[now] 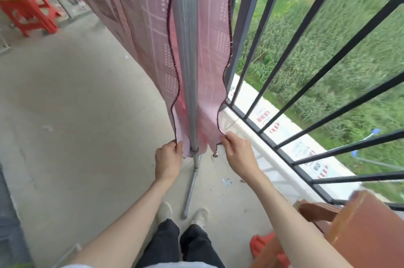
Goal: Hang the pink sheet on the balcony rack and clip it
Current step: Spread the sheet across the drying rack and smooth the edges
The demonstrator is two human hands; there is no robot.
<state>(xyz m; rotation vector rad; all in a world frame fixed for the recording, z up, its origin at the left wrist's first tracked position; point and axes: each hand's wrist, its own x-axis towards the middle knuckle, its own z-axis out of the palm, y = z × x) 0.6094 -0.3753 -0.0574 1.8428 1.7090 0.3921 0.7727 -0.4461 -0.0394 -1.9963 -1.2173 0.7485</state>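
Observation:
The pink sheet (153,34), patterned with squares and edged in dark trim, hangs draped over the grey metal rack (187,53), one layer on each side of its upright pole. My left hand (168,158) grips the lower corner of the left layer. My right hand (237,151) pinches the lower corner of the right layer. Both hands hold the bottom edges just above the floor, either side of the pole. No clip shows in view.
The black balcony railing (306,75) runs along the right, with grass beyond. A brown wooden chair (360,230) stands at lower right, a red slipper (262,243) beside it. A red plastic stool (30,14) sits at the far left. The rack's leg (191,189) slants between my feet.

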